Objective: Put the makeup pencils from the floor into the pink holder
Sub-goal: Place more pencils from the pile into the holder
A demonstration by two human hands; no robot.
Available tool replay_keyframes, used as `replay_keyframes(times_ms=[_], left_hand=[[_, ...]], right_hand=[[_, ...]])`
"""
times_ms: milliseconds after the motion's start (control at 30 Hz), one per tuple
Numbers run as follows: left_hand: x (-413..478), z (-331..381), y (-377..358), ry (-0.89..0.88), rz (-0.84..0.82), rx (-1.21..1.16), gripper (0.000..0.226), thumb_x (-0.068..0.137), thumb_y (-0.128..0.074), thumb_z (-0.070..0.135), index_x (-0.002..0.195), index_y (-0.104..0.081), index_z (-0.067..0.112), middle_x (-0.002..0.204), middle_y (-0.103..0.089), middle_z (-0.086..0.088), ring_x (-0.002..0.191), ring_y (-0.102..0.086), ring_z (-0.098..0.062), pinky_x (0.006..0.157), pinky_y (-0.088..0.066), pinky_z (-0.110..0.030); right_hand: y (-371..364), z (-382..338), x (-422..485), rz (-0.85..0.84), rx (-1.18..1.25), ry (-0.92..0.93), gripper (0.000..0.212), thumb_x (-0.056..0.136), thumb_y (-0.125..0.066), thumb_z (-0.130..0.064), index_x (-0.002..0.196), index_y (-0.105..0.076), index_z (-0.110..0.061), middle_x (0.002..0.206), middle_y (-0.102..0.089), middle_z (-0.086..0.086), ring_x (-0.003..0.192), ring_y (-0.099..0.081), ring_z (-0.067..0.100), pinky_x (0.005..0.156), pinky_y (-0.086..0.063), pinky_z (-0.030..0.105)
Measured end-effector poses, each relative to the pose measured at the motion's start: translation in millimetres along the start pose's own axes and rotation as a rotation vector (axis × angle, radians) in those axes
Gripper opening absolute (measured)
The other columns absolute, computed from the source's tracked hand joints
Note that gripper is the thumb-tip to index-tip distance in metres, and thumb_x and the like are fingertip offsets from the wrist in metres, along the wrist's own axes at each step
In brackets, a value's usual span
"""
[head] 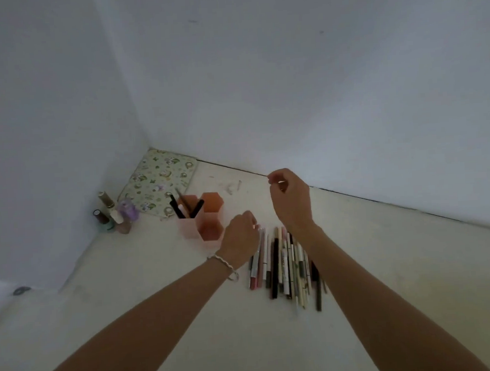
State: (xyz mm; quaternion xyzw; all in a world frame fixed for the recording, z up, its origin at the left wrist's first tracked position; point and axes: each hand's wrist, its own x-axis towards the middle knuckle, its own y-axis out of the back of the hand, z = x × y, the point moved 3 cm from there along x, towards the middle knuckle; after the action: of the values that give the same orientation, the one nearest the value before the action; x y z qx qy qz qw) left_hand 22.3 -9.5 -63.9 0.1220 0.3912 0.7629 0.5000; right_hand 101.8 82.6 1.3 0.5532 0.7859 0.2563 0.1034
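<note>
A row of several makeup pencils [283,264] lies side by side on the pale floor. To their left stands the pink holder [188,231], made of three hexagonal cells; its left cell has several dark pencils [186,207] standing in it, and the other two look empty. My left hand [239,236], with a bracelet at the wrist, is at the far ends of the leftmost pencils and its fingertips pinch a pale pencil [259,243] there. My right hand [291,201] hovers above the far end of the row, loosely curled, with nothing visible in it.
Several nail polish bottles [114,216] stand in the wall corner left of the holder. A flat patterned pouch [159,181] lies behind the holder against the wall. Some small pale scraps [234,186] lie near the wall, and a small dark ring [22,291] lies far left.
</note>
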Motion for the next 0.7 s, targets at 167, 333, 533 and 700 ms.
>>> replay_keyframes(times_ms=[167, 333, 533, 700], left_hand=[[11, -12, -38, 0.153, -0.112, 0.190, 0.029, 0.102, -0.038, 0.024, 0.116, -0.049, 0.001, 0.118, -0.060, -0.018, 0.109, -0.059, -0.034, 0.087, -0.046, -0.038], [14, -18, -43, 0.173, -0.075, 0.231, 0.022, 0.096, -0.049, 0.014, 0.114, -0.049, 0.002, 0.113, -0.061, -0.017, 0.104, -0.061, -0.034, 0.081, -0.047, -0.037], [22, 8, 14, -0.032, 0.162, -0.019, 0.025, 0.098, -0.050, 0.014, 0.123, -0.055, 0.011, 0.094, -0.068, -0.006, 0.084, -0.067, -0.021, 0.078, -0.057, -0.034], [28, 39, 95, -0.149, 0.420, -0.303, 0.032, 0.092, -0.062, 0.014, 0.123, -0.058, 0.021, 0.084, -0.064, 0.010, 0.072, -0.064, -0.002, 0.066, -0.049, -0.010]], right_hand=[[33, 41, -8, 0.033, 0.002, -0.097, 0.025, 0.088, -0.051, 0.000, 0.091, -0.067, -0.019, 0.086, -0.068, -0.007, 0.067, -0.062, 0.017, 0.063, -0.051, 0.025], [37, 67, -13, 0.013, 0.010, -0.187, 0.028, 0.088, -0.049, 0.000, 0.087, -0.067, -0.021, 0.083, -0.068, -0.004, 0.071, -0.064, 0.022, 0.068, -0.054, 0.032], [13, 68, -7, -0.064, -0.064, -0.167, 0.023, 0.088, -0.051, -0.003, 0.095, -0.067, -0.019, 0.081, -0.065, -0.011, 0.061, -0.058, 0.012, 0.062, -0.050, 0.022], [-45, 70, -3, -0.357, -0.443, -0.170, 0.019, 0.091, -0.051, -0.015, 0.099, -0.067, -0.009, 0.098, -0.067, 0.001, 0.096, -0.059, 0.019, 0.079, -0.048, 0.029]])
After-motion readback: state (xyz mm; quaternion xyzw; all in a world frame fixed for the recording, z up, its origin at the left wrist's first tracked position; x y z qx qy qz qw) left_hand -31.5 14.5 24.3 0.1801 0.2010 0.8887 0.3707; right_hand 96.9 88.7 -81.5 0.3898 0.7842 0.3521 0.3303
